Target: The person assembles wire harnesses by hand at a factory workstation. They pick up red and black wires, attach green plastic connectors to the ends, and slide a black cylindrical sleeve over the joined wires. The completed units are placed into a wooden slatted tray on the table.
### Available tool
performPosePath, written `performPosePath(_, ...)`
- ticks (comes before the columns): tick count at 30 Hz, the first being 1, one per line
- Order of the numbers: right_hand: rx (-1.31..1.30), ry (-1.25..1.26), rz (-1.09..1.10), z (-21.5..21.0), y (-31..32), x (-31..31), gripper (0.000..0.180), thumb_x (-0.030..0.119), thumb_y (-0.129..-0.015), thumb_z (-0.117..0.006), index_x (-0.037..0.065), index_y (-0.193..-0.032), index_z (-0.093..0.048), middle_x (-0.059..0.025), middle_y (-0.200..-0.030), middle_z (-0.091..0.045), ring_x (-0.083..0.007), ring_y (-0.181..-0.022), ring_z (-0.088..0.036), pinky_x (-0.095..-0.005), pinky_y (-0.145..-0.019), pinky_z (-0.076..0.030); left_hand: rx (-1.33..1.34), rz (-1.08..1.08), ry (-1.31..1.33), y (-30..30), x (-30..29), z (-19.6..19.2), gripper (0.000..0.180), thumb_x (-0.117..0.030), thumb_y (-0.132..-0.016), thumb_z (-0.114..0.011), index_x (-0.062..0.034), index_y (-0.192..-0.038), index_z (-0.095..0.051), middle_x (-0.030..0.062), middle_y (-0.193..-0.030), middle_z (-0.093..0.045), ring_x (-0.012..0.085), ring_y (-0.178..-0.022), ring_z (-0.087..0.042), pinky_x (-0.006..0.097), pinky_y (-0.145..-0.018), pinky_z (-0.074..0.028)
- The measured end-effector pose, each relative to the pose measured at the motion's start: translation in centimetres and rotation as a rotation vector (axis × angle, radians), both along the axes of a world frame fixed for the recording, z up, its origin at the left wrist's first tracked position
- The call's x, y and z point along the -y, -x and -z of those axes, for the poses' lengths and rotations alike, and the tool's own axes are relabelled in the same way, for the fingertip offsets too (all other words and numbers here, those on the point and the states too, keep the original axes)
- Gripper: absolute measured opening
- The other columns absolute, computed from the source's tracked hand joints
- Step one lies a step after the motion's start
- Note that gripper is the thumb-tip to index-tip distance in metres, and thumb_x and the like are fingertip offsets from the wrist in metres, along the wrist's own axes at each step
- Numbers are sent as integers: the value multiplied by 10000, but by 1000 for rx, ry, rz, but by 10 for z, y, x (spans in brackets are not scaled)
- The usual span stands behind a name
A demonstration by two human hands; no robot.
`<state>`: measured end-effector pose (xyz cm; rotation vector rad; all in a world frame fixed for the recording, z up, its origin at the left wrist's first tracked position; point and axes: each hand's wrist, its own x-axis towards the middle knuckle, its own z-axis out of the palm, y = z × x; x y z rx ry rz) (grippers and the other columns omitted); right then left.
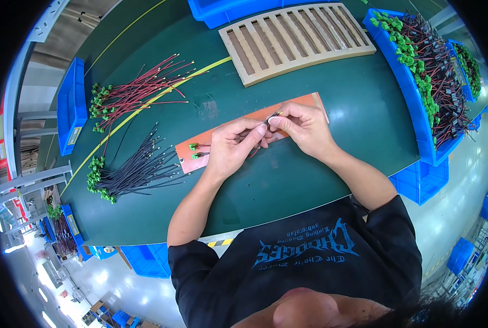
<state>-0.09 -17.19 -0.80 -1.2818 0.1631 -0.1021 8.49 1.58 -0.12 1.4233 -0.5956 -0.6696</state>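
Two hands meet near the centre of the frame over an orange mat point(304, 104) lying on the dark green table point(287, 180). The left hand point(230, 150) and right hand point(304, 127) are drawn together, fingertips pinching a thin wire lead point(274, 116) between them, its bare metal tip pointing up and right; the close, raised grip appears meant to keep the fine end steady and in clear sight. Just left of the left hand, two small green terminal connectors point(196, 151) rest on the mat, within ready reach. Further left, a fanned bundle of red leads with green connectors point(137, 90) lies above a similar bundle of black leads point(129, 172), sorted by colour and apart from each other. A slatted wooden rack point(296, 41) sits at upper centre. A blue bin point(413, 104) at upper right holds finished red-and-black assemblies with green connectors. More blue bins stand around the table on a pale, glossy floor point(462, 191); the setting appears to be a workshop.
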Motion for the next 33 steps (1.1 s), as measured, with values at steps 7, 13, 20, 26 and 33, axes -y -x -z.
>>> performPosePath(7,-18,18,4,-5,0,0,160,96,-1011,-676,-56,-960,-682,-122,-922,-737,-155,-866,-732,-324,-778,-667,26,-8,-29,1,0,0,139,-58,-1021,-650,45,-1073,-727,132,-956,-760,156,-757,-709,266,-653,-554)
performPosePath(13,-36,331,23,-12,2,3,200,121,-994,-711,-38,-888,-651,-115,-903,-740,-142,-813,-743,-272,-698,-627,156,-80,-75,-5,-2,-2,150,-69,-1015,-661,54,-1074,-723,122,-1090,-723,161,-956,-698,273,-737,-575)
performPosePath(20,178,591,151,-2,6,10,223,124,-976,-726,-14,-826,-637,-92,-733,-674,-144,-703,-718,-274,-605,-558,536,51,-227,-11,-32,-13,122,-6,-874,-772,6,-995,-759,103,-1139,-668,178,-983,-666,295,-856,-543)
performPosePath(26,253,780,186,9,1,15,207,159,-920,-761,41,-799,-642,-61,-732,-671,-199,-644,-595,-380,-670,-455,390,-46,-255,-14,-30,-10,151,25,-830,-806,21,-973,-757,75,-1029,-695,120,-883,-633,243,-716,-507)
performPosePath(33,316,1106,175,12,0,23,199,156,-897,-763,78,-780,-623,-40,-725,-655,-227,-733,-593,-405,-817,-417,457,-51,-286,-9,-18,-12,439,-30,-802,-853,-22,-1211,-693,60,-1064,-744,103,-865,-655,257,-752,-529)
